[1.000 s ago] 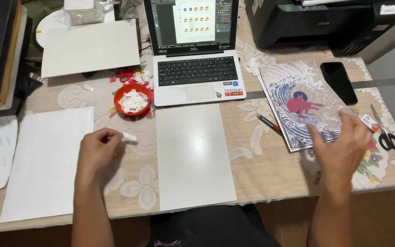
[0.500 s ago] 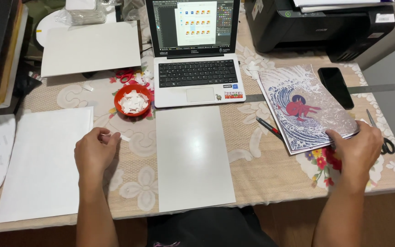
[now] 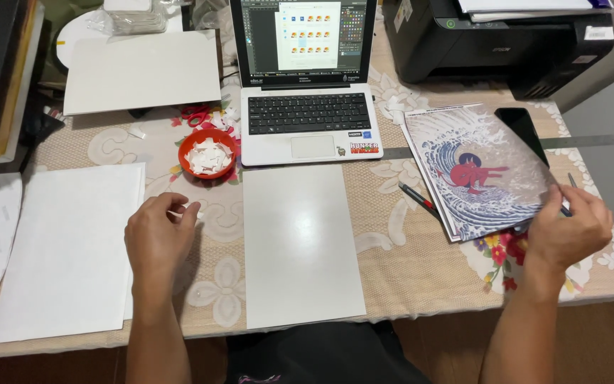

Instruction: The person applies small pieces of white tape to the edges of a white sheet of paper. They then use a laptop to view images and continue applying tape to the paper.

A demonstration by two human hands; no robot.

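Head view looks down on a surface (image 3: 406, 277) covered by a beige cloth with a flower pattern. Nearest the person, a blank white sheet (image 3: 300, 245) lies flat in the middle, just in front of the laptop, with a larger white sheet (image 3: 65, 249) to its left. The left hand (image 3: 156, 238) rests on the cloth between these two sheets, its fingers (image 3: 185, 212) curled in and pinching a small white scrap (image 3: 195, 206) at their tips. On the other side, the right hand (image 3: 566, 231) grips the near right corner of a printed picture (image 3: 481, 171) showing blue and white waves with a red figure; thumb and fingers are closed on that corner, and the print appears to sit on top of a few more sheets, tilted slightly off the cloth. A red and black pen (image 3: 417, 198) lies just beside the print's left edge. A dark phone (image 3: 520, 128) peeks out from behind the print's far right corner, near a metal ruler (image 3: 584, 141).

Farther back, a small red bowl (image 3: 208, 153) holds white paper scraps, with red scissors (image 3: 195, 114) and loose bits beyond it. The open laptop (image 3: 307, 114) stands at the centre, its screen lit. Another white sheet (image 3: 140, 71) lies at the far left, and a black printer (image 3: 499, 39) sits at the far right.
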